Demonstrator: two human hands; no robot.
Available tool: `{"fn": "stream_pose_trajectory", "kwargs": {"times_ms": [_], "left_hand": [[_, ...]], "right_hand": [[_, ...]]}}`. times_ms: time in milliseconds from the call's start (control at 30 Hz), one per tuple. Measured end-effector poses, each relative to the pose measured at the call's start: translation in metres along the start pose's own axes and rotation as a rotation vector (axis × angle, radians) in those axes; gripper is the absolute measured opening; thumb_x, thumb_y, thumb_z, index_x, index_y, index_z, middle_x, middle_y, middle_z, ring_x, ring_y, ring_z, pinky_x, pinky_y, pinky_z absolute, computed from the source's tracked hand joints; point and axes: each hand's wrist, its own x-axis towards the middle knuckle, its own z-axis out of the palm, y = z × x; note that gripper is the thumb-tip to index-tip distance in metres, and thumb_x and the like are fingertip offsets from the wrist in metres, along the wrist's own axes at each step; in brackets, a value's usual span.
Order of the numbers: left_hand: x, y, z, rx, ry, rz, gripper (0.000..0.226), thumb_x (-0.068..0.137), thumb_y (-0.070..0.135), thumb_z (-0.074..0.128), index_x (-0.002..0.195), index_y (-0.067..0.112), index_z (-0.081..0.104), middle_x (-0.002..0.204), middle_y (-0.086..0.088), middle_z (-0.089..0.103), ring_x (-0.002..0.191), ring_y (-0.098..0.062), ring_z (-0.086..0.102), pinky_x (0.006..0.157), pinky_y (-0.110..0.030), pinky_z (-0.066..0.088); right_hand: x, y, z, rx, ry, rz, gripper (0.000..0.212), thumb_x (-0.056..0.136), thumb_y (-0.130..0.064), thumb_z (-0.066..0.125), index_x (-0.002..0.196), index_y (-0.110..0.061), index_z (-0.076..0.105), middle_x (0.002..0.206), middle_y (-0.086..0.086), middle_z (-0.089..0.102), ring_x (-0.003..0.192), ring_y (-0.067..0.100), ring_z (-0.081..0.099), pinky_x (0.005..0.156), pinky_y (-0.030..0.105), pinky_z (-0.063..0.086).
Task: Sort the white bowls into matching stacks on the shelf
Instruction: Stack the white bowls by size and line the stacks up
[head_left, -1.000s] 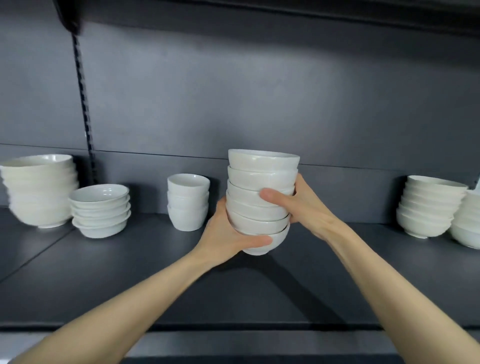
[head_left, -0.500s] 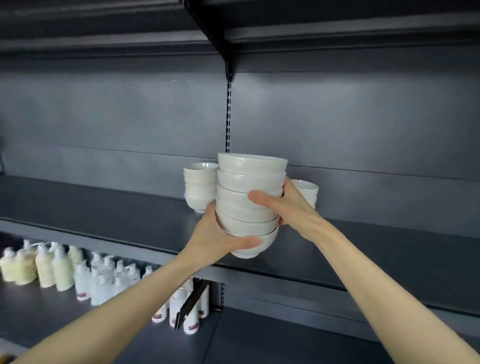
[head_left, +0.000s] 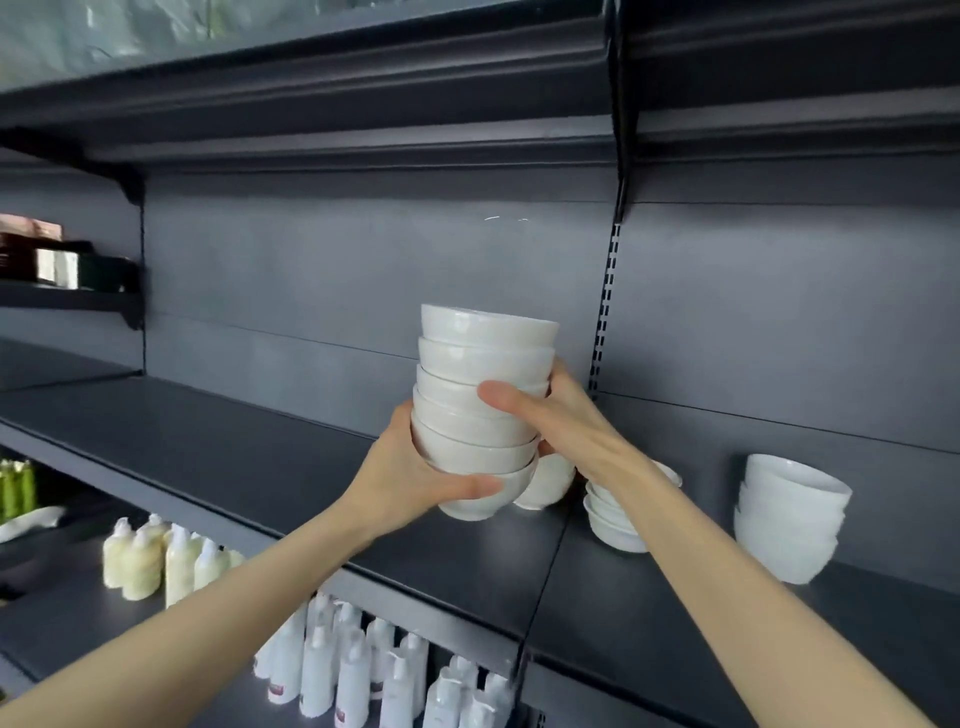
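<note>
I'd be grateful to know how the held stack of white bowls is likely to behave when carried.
Probably heavy: the stack of bowls is several high, held by both the left hand and right hand. Likely to tip, being tall and slightly leaning. The glossy glaze looks slippery and breakable.

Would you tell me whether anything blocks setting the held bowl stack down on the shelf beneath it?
Nothing visible does: the stack, gripped by the left hand and right hand, hangs over bare shelf; other bowls stand behind, rightward.

Both forearms reach upward. The left hand (head_left: 410, 483) cups the base of the bowl stack (head_left: 483, 364); the right hand (head_left: 566, 423) clasps its side, thumb across the front.
</note>
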Motion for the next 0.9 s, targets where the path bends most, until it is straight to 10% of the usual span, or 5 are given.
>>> {"fn": "stream_pose_trajectory", "kwargs": {"times_ms": [567,767,900], "left_hand": [[0.081,-0.126,-0.212,0.053,0.029,-0.013,0.083,0.048,0.036,0.091,0.121,0.034,0.052,0.110,0.014,0.069,0.100,-0.004,0.066,0.081,-0.026,0.055],[0.101,-0.166,-0.290,0.038,-0.075,-0.032,0.069,0.055,0.017,0.092,0.110,0.034,0.055,0.101,0.018,0.071,0.093,0.001,0.066,0.069,-0.012,0.051],[0.117,-0.191,-0.319,-0.009,-0.126,-0.039,0.062,0.059,0.010,0.090,0.101,0.036,0.053,0.091,0.030,0.068,0.086,0.009,0.064,0.065,-0.008,0.049]], "right_hand": [[0.184,0.040,0.200,0.013,-0.033,0.047,0.088,0.052,-0.055,0.080,0.128,-0.029,0.043,0.115,-0.012,0.065,0.104,0.010,0.064,0.073,0.037,0.058],[0.219,0.048,0.275,0.037,0.042,0.069,0.029,0.081,-0.025,0.073,0.097,-0.036,0.051,0.089,-0.025,0.064,0.075,-0.011,0.063,0.055,0.015,0.050],[0.242,0.053,0.307,0.031,0.100,0.104,0.035,0.080,-0.030,0.074,0.103,-0.037,0.049,0.094,-0.028,0.061,0.080,-0.012,0.061,0.055,0.014,0.047]]}}
